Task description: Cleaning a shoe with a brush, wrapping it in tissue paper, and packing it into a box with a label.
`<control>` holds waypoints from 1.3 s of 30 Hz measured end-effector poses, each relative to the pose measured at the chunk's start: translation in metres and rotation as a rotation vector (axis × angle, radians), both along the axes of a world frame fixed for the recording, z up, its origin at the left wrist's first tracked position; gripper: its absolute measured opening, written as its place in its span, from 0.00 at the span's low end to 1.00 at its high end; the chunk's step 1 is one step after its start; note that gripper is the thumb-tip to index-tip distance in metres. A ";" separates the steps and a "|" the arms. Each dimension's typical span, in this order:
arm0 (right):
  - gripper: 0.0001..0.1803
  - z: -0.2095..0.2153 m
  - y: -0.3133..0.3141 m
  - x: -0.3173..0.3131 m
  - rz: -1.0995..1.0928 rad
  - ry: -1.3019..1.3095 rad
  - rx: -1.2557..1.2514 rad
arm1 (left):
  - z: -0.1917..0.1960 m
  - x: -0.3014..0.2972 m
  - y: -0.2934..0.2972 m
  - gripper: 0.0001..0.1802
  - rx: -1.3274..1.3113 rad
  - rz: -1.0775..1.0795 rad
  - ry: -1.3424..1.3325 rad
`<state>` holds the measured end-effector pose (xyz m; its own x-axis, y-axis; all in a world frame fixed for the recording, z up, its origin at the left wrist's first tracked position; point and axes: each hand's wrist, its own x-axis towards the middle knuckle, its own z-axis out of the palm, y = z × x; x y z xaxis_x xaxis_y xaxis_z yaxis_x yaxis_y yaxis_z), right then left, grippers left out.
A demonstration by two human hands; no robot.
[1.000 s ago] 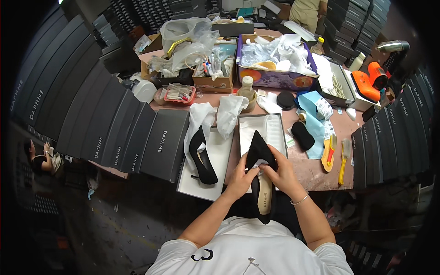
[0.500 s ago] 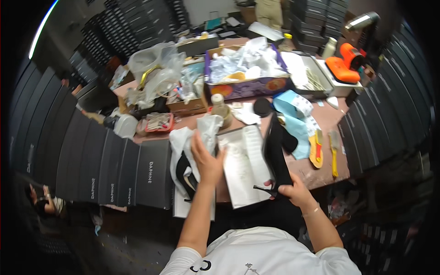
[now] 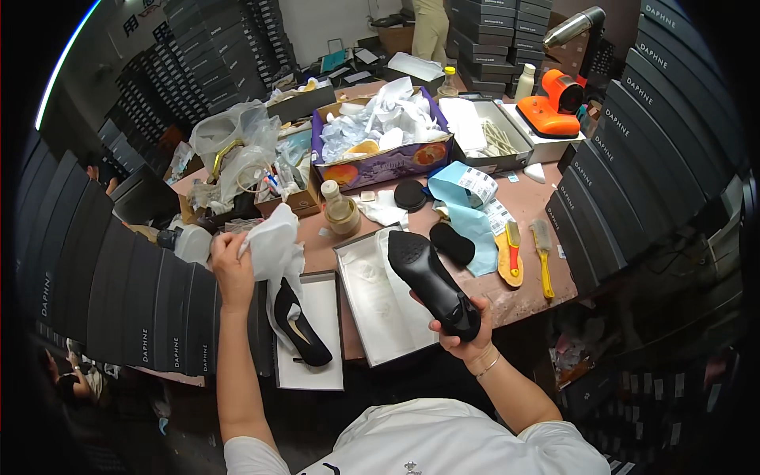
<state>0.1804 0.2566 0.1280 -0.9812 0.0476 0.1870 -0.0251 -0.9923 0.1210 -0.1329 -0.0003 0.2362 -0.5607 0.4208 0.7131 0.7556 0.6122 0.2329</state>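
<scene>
My right hand [image 3: 469, 328] is closed round the heel end of a black high-heeled shoe [image 3: 427, 277], its dark sole turned up toward me. Pinched in my left hand [image 3: 232, 261] is a sheet of white tissue paper [image 3: 271, 237], lifted at its upper end. Below that paper the other black high-heeled shoe [image 3: 302, 328] lies on its side in a white-lined shoebox [image 3: 328, 364], with white paper tucked in its opening. Between my hands lies a second open white box part [image 3: 372, 289] with tissue in it, partly behind the held shoe.
Dark shoeboxes line both sides, a left row [image 3: 158, 317] and a right stack [image 3: 625, 166]. Behind are a purple carton [image 3: 380, 170] of crumpled paper, a glue bottle [image 3: 339, 210] and an orange device [image 3: 550, 111]. Two brushes [image 3: 543, 261] lie at right.
My left hand has moved left and taken hold of the tissue paper, pulling it off the shoe in the box. My right hand has tilted the held shoe sole-up and shifted it left.
</scene>
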 end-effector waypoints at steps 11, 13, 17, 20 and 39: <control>0.35 0.055 0.008 0.006 0.455 0.012 0.955 | -0.039 0.040 0.045 0.11 0.081 -0.267 -0.374; 0.33 0.069 -0.006 -0.021 0.417 -0.141 1.029 | -0.020 0.077 0.055 0.10 0.126 -0.403 -0.522; 0.22 0.036 -0.029 -0.072 0.080 -0.381 1.176 | 0.010 0.110 0.037 0.10 -0.047 -0.443 -0.538; 0.23 0.025 -0.025 -0.064 0.116 -0.358 0.902 | -0.021 0.082 0.009 0.10 0.034 -0.179 -0.309; 0.35 0.021 -0.011 0.007 0.087 -0.120 0.479 | -0.025 0.155 0.087 0.23 0.222 -0.625 -0.327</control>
